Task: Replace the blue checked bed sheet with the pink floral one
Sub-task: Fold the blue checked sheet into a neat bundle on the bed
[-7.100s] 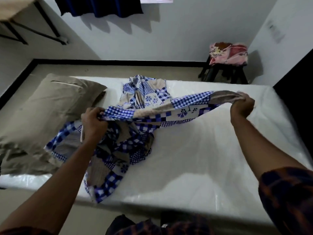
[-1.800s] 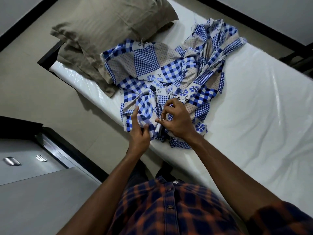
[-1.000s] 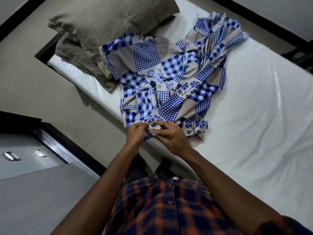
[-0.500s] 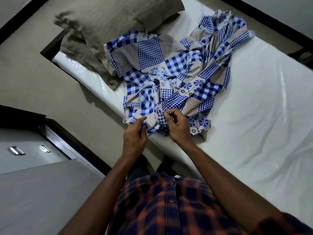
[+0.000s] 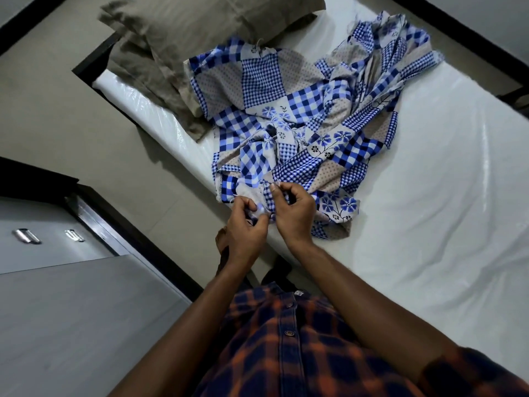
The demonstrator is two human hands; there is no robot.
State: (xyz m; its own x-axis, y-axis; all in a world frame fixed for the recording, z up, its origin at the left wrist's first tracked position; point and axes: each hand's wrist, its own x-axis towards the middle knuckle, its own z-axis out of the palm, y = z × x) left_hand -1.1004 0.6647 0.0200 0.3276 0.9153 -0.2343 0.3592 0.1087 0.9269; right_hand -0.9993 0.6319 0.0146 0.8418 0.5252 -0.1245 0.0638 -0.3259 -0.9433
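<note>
Hands have drawn together: left hand (image 5: 246, 226) and right hand (image 5: 295, 214) both pinch the hem of the blue checked sheet (image 5: 286, 110), crumpled just beyond the fingers (image 5: 282, 191) on the bare mattress (image 5: 435, 202). Step judged: gathering it for removal. Next: find corners, lift clear

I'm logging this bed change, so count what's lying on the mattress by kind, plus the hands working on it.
Sheets: 1, the blue checked sheet
Pillows: 2, it seems: upper pillow on lower pillow
Hands: 2, left hand and right hand, both pinching the sheet
Total: 5
</note>
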